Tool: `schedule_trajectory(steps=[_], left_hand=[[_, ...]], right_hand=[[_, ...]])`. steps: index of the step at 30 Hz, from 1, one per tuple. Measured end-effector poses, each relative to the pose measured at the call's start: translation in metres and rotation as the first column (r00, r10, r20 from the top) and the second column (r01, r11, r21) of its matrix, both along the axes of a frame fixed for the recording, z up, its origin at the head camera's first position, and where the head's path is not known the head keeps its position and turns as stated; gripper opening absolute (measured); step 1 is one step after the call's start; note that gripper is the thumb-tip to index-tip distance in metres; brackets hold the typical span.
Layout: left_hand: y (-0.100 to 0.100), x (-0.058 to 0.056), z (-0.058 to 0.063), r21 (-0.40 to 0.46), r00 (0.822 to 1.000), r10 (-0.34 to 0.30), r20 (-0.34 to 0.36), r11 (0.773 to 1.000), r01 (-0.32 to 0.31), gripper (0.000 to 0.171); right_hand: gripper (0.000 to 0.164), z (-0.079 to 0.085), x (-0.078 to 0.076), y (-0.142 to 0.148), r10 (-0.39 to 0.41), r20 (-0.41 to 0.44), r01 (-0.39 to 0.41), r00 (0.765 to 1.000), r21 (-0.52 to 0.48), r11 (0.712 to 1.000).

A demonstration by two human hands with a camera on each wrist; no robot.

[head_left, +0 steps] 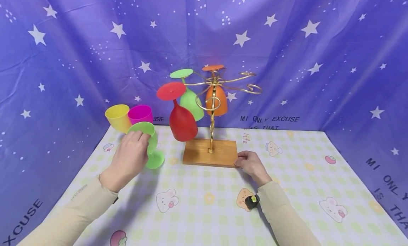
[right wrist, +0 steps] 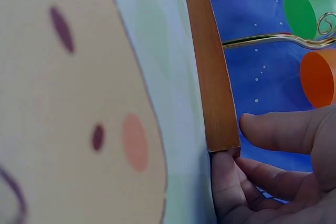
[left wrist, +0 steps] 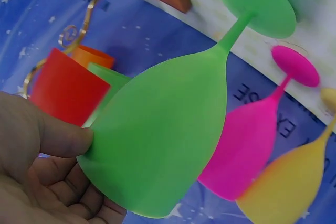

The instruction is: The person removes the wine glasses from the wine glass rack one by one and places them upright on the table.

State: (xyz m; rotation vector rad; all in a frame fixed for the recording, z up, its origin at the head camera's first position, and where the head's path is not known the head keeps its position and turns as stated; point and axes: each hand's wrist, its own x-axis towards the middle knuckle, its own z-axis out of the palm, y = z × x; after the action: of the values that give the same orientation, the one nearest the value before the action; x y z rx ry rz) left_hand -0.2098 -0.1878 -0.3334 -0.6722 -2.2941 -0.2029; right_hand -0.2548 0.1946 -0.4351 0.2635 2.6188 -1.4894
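Note:
My left hand (head_left: 130,155) pinches a green plastic goblet (left wrist: 163,124) at its rim, thumb outside. The goblet leans a little, its foot (head_left: 155,160) low over the cloth; I cannot tell whether it touches. A gold metal wine glass rack (head_left: 211,129) stands on a wooden base (head_left: 210,154). My right hand (head_left: 253,165) holds the base's front right corner, the thumb by its top edge and fingers against its end. Upside down on the rack hang a red goblet (head_left: 183,123), another green goblet (head_left: 192,104) and an orange goblet (head_left: 220,102).
A yellow goblet (head_left: 118,120) and a magenta goblet (head_left: 140,114) stand upright at the table's back left, just behind the held goblet. Bare curled hooks (head_left: 253,88) stick out on the rack's right. A starry purple curtain (head_left: 274,54) surrounds the checked tablecloth (head_left: 296,182).

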Motion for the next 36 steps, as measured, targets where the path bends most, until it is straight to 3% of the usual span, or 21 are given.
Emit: schedule_trajectory(steps=[22,36], left_hand=[[-0.041,-0.023,0.005,-0.054,0.995,0.094,-0.020,0.994,-0.095,0.017],[-0.059,-0.032,-0.002,-0.027,0.984,0.175,0.044,0.984,-0.174,0.012]], right_hand=[[0.044,0.001,0.001,-0.001,0.005,-0.013,-0.005,1.000,0.032,0.999],[0.043,0.000,0.000,-0.001,0.003,-0.023,-0.002,1.000,0.051,0.999]])
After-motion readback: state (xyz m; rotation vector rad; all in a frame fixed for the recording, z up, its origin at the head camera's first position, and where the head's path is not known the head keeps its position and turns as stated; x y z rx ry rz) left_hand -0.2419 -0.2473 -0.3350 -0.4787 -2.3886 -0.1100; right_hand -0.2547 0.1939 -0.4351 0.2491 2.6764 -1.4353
